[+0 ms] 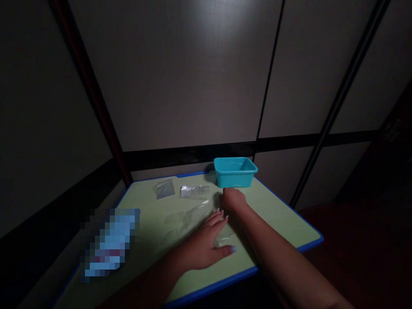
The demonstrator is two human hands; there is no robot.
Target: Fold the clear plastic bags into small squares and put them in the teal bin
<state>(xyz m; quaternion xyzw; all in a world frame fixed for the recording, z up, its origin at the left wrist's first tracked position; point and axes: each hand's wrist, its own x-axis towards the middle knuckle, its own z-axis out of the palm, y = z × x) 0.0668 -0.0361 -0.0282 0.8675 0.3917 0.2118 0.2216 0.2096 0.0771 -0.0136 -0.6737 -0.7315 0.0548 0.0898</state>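
A clear plastic bag (192,217) lies flat on the light green tabletop. Across it rests my left hand (206,246), palm down, with its fingers stretched and the thumb spread apart. My right hand (234,200) is curled closed just beyond the left fingertips, near the bag's far right side. Its fingers face away from me, so whatever they pinch is hidden. Directly behind the right hand stands a turquoise plastic basket (234,180), upright. Farther back on the left are a small folded clear plastic piece (194,191) and a greyish flat packet (165,189).
A blurred-out blue and white item (112,242) lies at the table's left edge. The small table (283,227) has a blue rim and stands against dark-trimmed cabinet panels (189,86). Dim light leaves the floor at right dark.
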